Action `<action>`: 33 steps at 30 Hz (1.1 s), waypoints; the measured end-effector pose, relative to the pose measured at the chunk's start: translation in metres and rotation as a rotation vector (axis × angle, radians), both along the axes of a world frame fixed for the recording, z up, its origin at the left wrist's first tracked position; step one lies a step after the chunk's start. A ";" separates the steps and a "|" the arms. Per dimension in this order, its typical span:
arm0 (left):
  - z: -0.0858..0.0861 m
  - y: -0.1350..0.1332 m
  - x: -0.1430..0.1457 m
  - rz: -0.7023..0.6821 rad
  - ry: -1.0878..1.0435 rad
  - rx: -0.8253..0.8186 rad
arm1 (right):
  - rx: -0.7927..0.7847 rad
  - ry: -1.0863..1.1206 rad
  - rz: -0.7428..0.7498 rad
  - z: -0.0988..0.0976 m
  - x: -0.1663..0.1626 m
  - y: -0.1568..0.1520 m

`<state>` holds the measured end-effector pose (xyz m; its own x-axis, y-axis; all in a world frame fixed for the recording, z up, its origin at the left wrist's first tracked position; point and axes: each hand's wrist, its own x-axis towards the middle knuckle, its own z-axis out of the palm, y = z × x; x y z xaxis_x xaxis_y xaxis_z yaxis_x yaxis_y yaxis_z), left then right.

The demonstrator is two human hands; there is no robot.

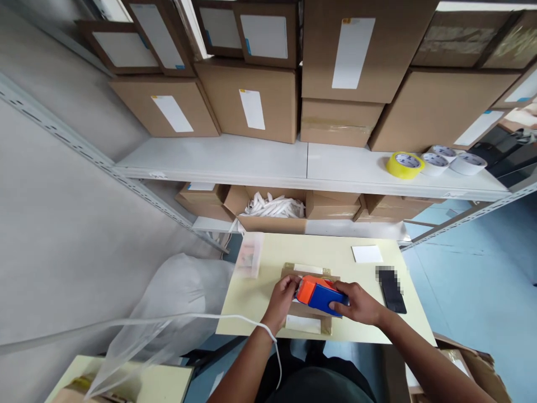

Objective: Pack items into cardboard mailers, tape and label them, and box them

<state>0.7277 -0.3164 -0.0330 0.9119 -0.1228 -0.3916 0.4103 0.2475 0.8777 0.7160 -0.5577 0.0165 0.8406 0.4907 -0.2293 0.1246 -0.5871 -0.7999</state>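
A small orange and blue box [321, 297] is held between my two hands over the table. My right hand [358, 303] grips its right end, thumb on the blue side and fingers behind the orange side. At the orange left end, the fingers of my left hand [285, 296] are pinched together on the edge; exactly what they grasp there is partly hidden. Beneath the box lies an opened brown cardboard carton [304, 311] with white labels on its taped flaps. A white cord passes across my left wrist.
On the pale yellow table [356, 330] lie a black phone [392, 292], a white card [367, 254] and a translucent pinkish packet [249, 255]. Shelves behind hold cardboard boxes, tape rolls [405, 165] and a carton of white items [274, 207]. Clear plastic sheeting [184, 285] hangs at left.
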 end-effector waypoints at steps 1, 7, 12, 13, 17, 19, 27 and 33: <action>-0.001 0.000 -0.001 0.020 -0.016 0.034 | -0.015 -0.008 0.007 0.000 0.000 0.000; -0.012 0.009 -0.005 0.083 -0.096 0.251 | -0.144 -0.043 0.058 0.005 0.005 0.013; -0.030 0.030 -0.015 0.242 -0.044 0.464 | -0.305 -0.086 0.099 0.014 0.011 0.031; -0.034 0.034 -0.016 0.255 -0.028 0.484 | -0.341 -0.086 0.104 0.015 0.013 0.034; -0.047 0.044 -0.017 0.240 -0.002 0.557 | -0.442 -0.122 0.129 0.013 0.017 0.045; -0.051 0.045 -0.014 0.246 0.011 0.581 | -0.488 -0.143 0.127 0.010 0.019 0.049; -0.060 0.043 -0.005 0.253 0.014 0.710 | -0.613 -0.173 0.116 0.006 0.026 0.063; -0.068 0.040 -0.007 0.258 0.009 0.795 | -0.645 -0.187 0.103 0.004 0.026 0.067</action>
<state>0.7205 -0.2765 -0.1006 0.8699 0.4056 -0.2806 0.4334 -0.3571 0.8274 0.7419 -0.4909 0.0204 0.8506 0.3843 -0.3588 0.3077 -0.9172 -0.2530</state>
